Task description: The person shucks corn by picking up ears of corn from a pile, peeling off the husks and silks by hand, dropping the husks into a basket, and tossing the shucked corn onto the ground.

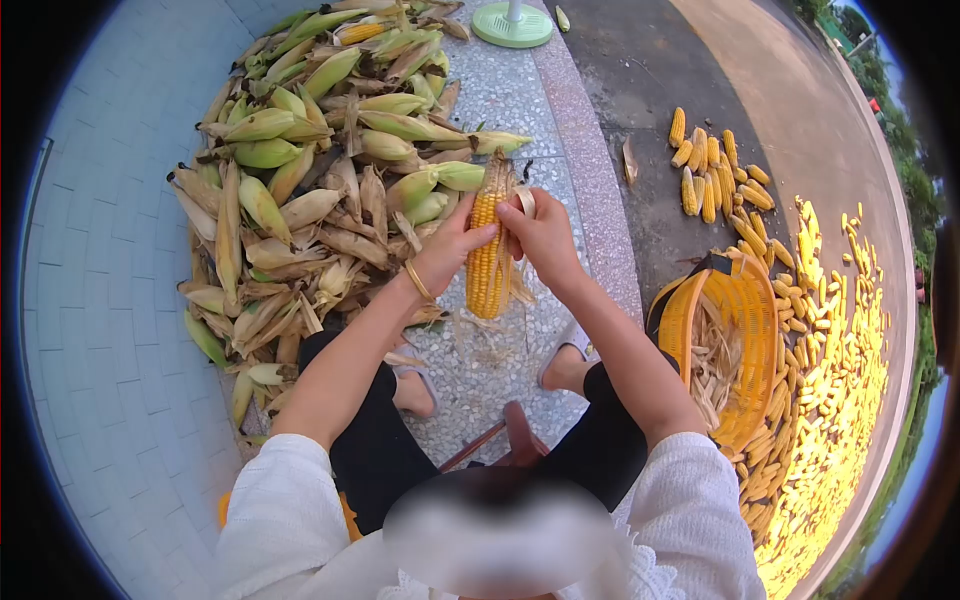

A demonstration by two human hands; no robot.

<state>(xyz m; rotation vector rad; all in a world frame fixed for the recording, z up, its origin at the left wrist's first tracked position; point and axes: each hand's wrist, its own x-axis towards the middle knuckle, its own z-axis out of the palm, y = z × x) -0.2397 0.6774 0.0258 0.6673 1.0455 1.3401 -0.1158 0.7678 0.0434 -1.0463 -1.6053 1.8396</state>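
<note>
Corn cob: bumpy kernels, slight sheen. Unhusked corn pile: papery, matt, wrinkled husks. Basket: plastic, openwork. Wall: smooth tile. Floor: speckled, terrazzo-like. Stand base: smooth plastic. Sleeve: matt, textured cloth.

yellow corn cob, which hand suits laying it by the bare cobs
Probably the right hand: touching the yellow corn cob, it's nearer the bare yellow cobs; the left hand is nearer the green-and-tan husk-covered ears.

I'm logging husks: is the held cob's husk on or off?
Mostly off, on the side seen: bare yellow kernels line the cob in the left hand; some dry husk shows at its top.
</note>
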